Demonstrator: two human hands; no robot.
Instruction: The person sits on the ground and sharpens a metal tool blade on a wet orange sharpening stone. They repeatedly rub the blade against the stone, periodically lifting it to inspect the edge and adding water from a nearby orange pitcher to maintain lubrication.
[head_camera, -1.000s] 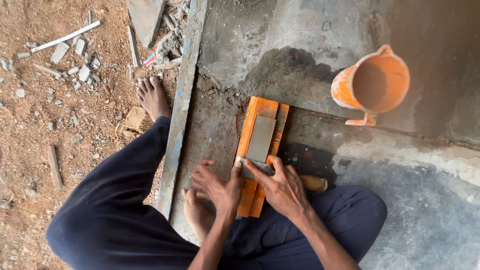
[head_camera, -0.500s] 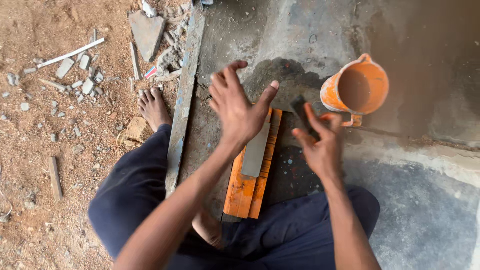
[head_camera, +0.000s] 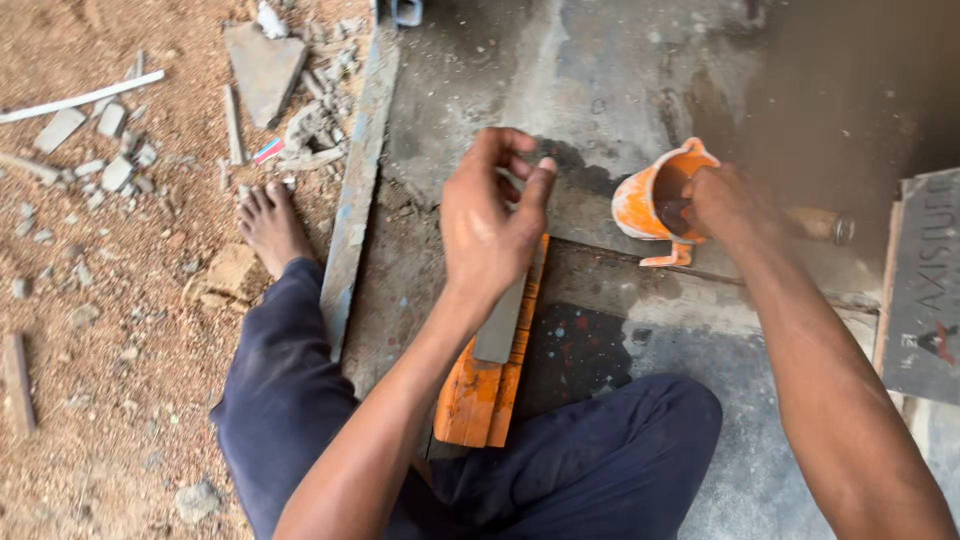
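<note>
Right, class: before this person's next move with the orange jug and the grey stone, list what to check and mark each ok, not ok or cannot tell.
1. Right hand at the orange jug, fingers in its mouth: ok.
2. Jug upright on the concrete floor: ok.
3. Liquid in the jug: cannot tell.
4. Grey stone lying along the orange block: ok.
5. Left hand raised above the stone, with no grip on anything: ok.
6. Bare foot apart from the block: ok.

Right fingertips hidden inside orange jug (head_camera: 650, 205)
</note>
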